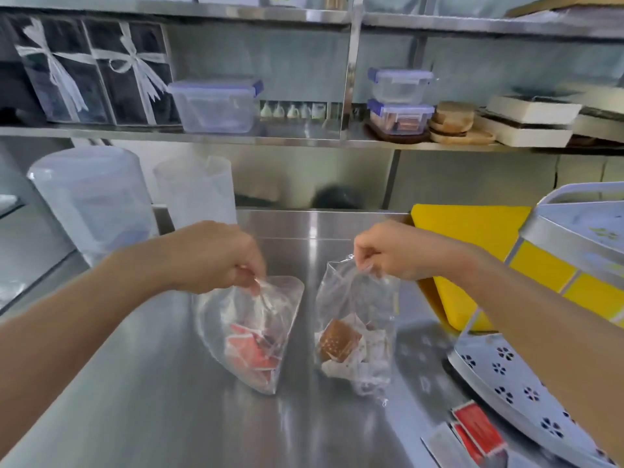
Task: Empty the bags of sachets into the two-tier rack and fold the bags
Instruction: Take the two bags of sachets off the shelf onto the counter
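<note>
My left hand [216, 255] pinches the top of a clear plastic bag [250, 329] that holds red and white sachets. My right hand [398, 251] pinches the top of a second clear bag [358, 329] holding brown and white sachets. Both bags hang with their bottoms on or just above the steel counter [152, 400]. The two-tier rack [526, 386], pale blue-grey with flower-shaped holes, stands at the right edge, its upper tier [574, 238] above my right forearm. What lies in the rack's tiers is hidden by my arm.
Several red sachets [476, 430] lie on the counter at the lower right by the rack. A yellow board [472, 238] leans behind the rack. Large translucent tubs [91, 201] stand at the back left. Shelves above carry lidded boxes [216, 106].
</note>
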A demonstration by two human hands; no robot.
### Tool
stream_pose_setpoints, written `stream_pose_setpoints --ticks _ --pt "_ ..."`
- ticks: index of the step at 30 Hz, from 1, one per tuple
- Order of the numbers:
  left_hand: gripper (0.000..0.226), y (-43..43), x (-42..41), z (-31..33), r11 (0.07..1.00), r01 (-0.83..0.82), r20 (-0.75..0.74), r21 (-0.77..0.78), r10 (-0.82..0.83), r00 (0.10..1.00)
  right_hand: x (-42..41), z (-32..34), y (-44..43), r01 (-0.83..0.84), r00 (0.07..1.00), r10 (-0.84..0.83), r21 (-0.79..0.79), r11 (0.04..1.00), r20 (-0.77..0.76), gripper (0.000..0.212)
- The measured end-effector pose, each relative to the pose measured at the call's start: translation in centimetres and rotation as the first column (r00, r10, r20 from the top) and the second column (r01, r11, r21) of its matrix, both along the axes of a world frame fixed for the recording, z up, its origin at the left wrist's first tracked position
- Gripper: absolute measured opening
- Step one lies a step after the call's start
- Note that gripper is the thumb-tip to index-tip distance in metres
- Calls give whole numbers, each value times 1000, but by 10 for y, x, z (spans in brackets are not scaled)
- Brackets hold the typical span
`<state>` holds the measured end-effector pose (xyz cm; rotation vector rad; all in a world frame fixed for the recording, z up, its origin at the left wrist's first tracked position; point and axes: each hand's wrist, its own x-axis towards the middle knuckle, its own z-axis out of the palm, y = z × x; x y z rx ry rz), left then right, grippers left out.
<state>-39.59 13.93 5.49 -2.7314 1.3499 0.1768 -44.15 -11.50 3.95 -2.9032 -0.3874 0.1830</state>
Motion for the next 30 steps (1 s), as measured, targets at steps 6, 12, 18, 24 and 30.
stream_pose_setpoints --ticks 6,12,18,24,30 --pt "30 8 3 -18 991 -63 -416 -121 7 909 -1 -23 4 7 960 26 118 993 -278 7" --pt "14 -5 29 -58 973 -137 -387 -187 56 920 25 -59 -6 129 982 -105 149 980 -157 8" --pt "10 -21 70 -90 958 -190 -212 -215 144 967 60 -83 -12 205 978 -196 178 963 -66 8" --pt "12 -28 110 -131 930 -275 -188 -243 233 954 102 -115 -23 245 968 -233 152 958 -93 7" --pt "6 -34 151 -174 908 -362 -311 -210 289 905 144 -158 -27 267 950 -241 112 957 -199 10"
